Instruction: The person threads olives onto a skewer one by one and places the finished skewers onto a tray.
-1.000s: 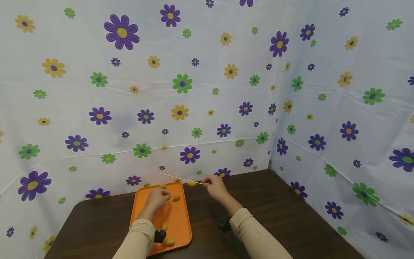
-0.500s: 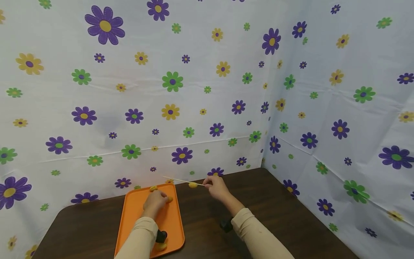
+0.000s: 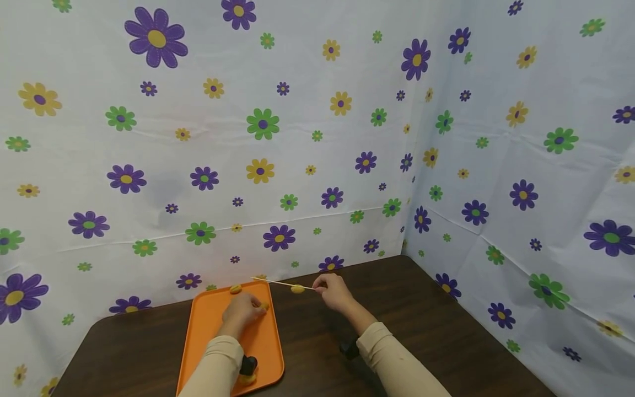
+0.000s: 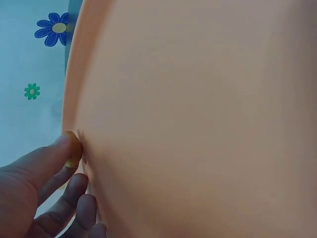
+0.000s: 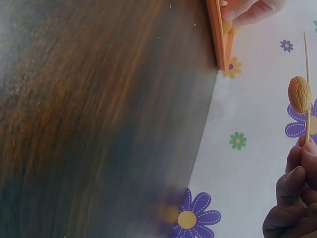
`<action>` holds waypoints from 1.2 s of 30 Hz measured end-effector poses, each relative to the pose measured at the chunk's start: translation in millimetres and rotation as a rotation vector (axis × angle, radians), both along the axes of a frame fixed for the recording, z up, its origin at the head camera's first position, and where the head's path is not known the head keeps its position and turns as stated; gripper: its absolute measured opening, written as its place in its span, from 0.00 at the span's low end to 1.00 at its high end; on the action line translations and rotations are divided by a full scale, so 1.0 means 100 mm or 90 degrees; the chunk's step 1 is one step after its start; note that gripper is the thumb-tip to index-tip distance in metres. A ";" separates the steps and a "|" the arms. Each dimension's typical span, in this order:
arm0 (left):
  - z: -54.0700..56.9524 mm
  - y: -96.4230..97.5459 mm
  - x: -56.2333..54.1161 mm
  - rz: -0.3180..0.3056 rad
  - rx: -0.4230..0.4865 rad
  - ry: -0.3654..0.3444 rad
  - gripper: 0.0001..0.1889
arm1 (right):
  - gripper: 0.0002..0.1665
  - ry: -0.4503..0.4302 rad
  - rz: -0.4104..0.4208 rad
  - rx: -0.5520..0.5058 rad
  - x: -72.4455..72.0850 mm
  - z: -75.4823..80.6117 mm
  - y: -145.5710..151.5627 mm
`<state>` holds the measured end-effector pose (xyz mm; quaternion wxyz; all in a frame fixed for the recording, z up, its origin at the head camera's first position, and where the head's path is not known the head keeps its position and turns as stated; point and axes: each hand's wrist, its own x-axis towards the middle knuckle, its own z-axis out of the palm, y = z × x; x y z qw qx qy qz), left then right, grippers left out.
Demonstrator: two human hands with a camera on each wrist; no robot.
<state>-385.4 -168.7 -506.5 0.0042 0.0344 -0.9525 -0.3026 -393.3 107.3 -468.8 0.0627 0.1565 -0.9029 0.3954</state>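
Note:
My right hand (image 3: 334,292) pinches the near end of a thin wooden skewer (image 3: 276,282), which points left toward the tray. One wrinkled yellow-brown oval fruit (image 5: 299,94) is threaded on it, a short way beyond my fingers. Over the far part of an orange tray (image 3: 268,353), my left hand (image 3: 241,311) pinches another yellow fruit (image 4: 74,148) between thumb and index finger, close to the tray surface. A third such fruit (image 3: 235,289) lies near the tray's far edge. Another fruit (image 3: 248,379) is partly hidden behind the left wrist's black camera mount.
The tray lies on a dark wooden table (image 3: 421,336), left of centre. White flowered cloth (image 3: 307,165) hangs behind the table and along its right side.
My left hand has moved onto the fruit at the tray's right side and now pinches it. The skewer and its fruit sit slightly lower in the head view, which has also shifted.

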 end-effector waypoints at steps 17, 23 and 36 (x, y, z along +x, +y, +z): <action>0.01 -0.20 0.22 -0.071 0.148 0.170 0.11 | 0.07 0.028 0.037 0.028 0.06 -0.03 0.16; 0.12 -0.22 0.37 -0.065 0.230 0.174 0.11 | 0.06 0.047 0.065 0.045 0.08 -0.05 0.25; 0.17 -0.33 0.51 -0.054 0.290 0.173 0.13 | 0.10 0.048 0.093 0.057 0.11 -0.05 0.26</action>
